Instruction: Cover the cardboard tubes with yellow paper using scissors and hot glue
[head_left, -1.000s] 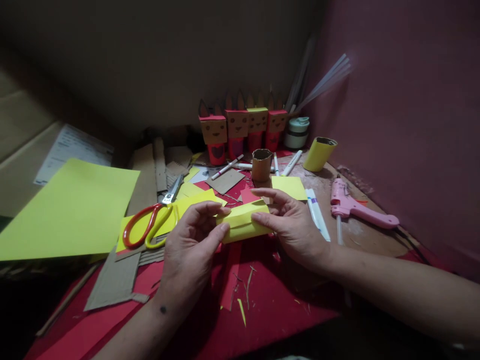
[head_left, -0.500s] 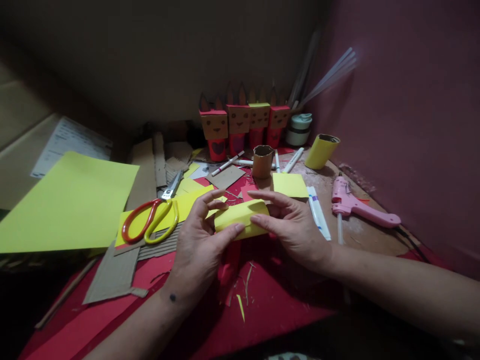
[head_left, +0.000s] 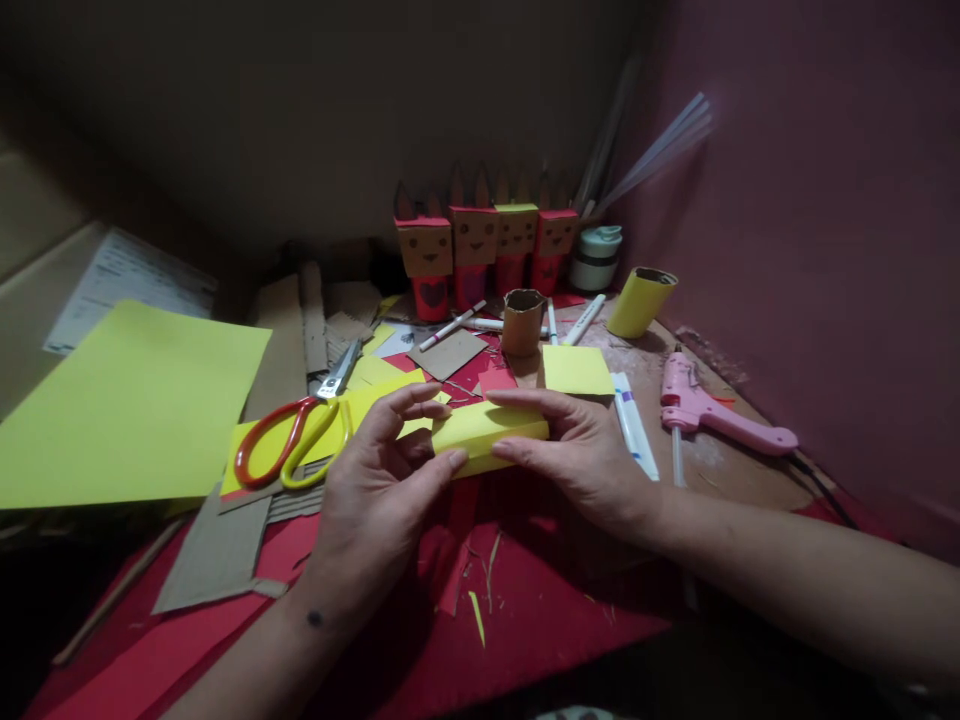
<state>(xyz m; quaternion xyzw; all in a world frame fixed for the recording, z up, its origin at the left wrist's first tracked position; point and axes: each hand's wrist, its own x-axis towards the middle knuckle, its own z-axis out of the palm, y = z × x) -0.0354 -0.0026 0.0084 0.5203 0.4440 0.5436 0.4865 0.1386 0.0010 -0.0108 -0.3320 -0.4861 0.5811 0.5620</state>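
Hands (head_left: 375, 480) (head_left: 585, 455) around yellow paper roll (head_left: 487, 435)

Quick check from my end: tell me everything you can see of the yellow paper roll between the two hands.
The yellow paper roll looks like a sheet of plain bright paper wrapped into a short tube, somewhat flattened, lying roughly level with its length running left to right. It is held just above the red paper-covered table. The left hand pinches its left end, thumb in front; the right hand grips its right end, fingers over the top. What is inside cannot be seen.
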